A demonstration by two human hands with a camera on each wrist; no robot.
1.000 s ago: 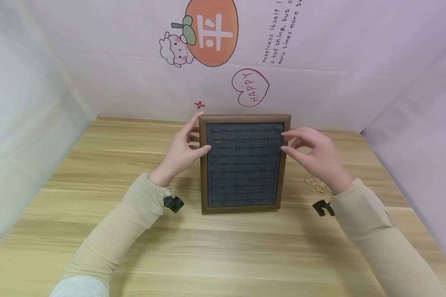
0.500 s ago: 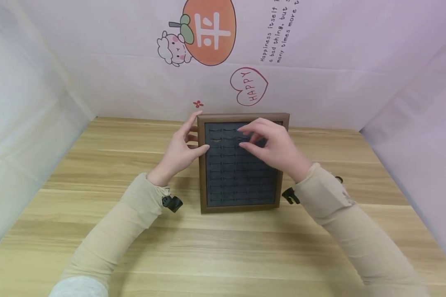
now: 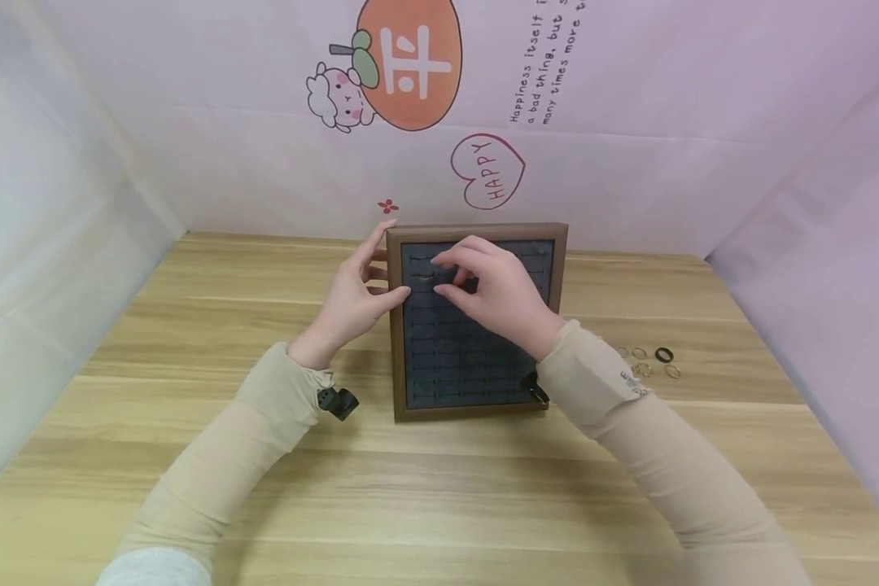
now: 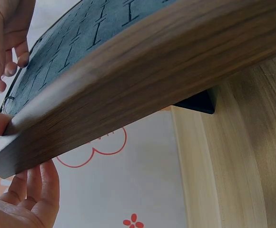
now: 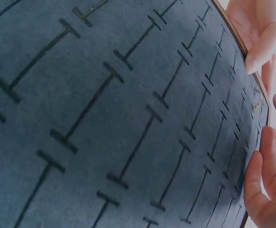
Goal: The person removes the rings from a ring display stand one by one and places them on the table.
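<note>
A wood-framed ring display board (image 3: 447, 358) with a dark slotted pad stands propped up in the middle of the table. My left hand (image 3: 355, 299) grips its upper left edge, thumb on the front and fingers behind the frame. One gold ring (image 3: 426, 278) sits in a slot of the second row at the left. Just right of that ring, close over the pad, is my right hand (image 3: 494, 289). Its thumb and forefinger stand apart with nothing seen between them. The left wrist view shows the right hand's fingers (image 4: 7, 61) loosely bent above the pad.
Several loose rings lie on the table right of the board, among them a black ring (image 3: 664, 355) and a thin gold ring (image 3: 672, 371). A black support (image 4: 197, 103) juts out behind the frame. A printed cloth backdrop (image 3: 615, 179) rises behind the table.
My right hand has moved left from the board's right edge, across the pad, to beside the gold ring. Loose rings show again past the sleeve. My left hand keeps its grip.
</note>
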